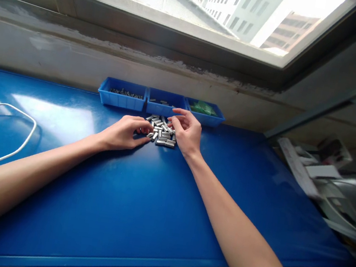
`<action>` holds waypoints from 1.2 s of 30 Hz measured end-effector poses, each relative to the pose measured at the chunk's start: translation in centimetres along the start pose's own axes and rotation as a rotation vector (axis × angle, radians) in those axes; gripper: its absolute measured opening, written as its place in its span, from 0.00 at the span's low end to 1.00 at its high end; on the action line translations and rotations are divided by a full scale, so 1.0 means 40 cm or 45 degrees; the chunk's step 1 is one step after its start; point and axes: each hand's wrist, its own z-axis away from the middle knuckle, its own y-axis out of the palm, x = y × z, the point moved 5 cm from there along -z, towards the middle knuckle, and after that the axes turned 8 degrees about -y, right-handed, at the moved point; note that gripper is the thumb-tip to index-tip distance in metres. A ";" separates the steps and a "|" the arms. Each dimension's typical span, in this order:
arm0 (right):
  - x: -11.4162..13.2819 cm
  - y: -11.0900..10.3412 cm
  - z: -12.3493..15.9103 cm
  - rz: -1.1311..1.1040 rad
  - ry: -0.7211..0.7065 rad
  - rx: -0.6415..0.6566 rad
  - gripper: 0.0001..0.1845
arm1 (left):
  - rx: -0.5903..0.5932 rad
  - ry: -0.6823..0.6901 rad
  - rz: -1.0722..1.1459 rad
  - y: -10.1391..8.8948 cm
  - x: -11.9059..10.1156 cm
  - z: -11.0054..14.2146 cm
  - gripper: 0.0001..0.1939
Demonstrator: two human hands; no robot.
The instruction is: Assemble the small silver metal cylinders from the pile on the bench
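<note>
A pile of small silvery metal bars [163, 135] lies on the blue table at the foot of the bins. At its left edge is my left hand [125, 133], fingers curled and thumb low, with one small metal bar [149, 135] between thumb and fingertips. My right hand [188, 134] hovers over the pile's right side. Its thumb and forefinger are apart, and no bar shows between them. The lower fingers of my right hand are partly hidden behind the thumb and palm.
Three joined blue bins stand by the wall: the left bin [121, 101] has small dark metal parts, the middle bin [165, 97] a few bars, the right bin [215, 120] green material. A white cable [26, 140] loops at left. Papers [300, 167] and equipment crowd the right.
</note>
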 end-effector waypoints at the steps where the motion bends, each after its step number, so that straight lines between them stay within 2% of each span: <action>1: -0.001 0.003 0.004 0.012 -0.003 0.018 0.13 | -0.003 -0.009 0.011 -0.002 0.002 -0.001 0.11; 7: 0.012 0.022 0.017 0.070 -0.036 0.134 0.12 | -0.023 -0.087 0.079 -0.007 0.013 -0.003 0.12; 10: 0.024 0.026 0.021 0.120 -0.091 0.171 0.12 | -0.083 -0.212 0.170 -0.011 0.030 -0.001 0.14; 14: 0.032 0.028 0.024 0.157 -0.161 0.209 0.12 | -0.158 -0.507 0.510 -0.022 0.072 0.001 0.22; 17: 0.038 0.031 0.026 0.168 -0.179 0.251 0.13 | -0.169 -0.615 0.774 -0.029 0.087 0.000 0.26; 21: 0.052 0.048 0.034 0.145 -0.210 0.393 0.16 | -0.146 -0.556 0.906 -0.033 0.071 -0.003 0.26; 25: 0.046 0.068 0.043 -0.017 -0.093 0.490 0.17 | -0.127 -0.472 0.867 -0.029 0.053 -0.003 0.26; 30: 0.035 0.079 0.043 -0.280 0.102 0.462 0.19 | -0.105 -0.421 0.861 -0.023 0.047 -0.002 0.24; 34: 0.037 0.073 0.028 -0.352 0.132 0.423 0.18 | -0.109 -0.369 0.828 -0.025 0.042 -0.004 0.25; 36: 0.029 0.062 0.009 -0.322 0.115 0.324 0.18 | -0.131 -0.340 0.758 -0.026 0.039 -0.006 0.26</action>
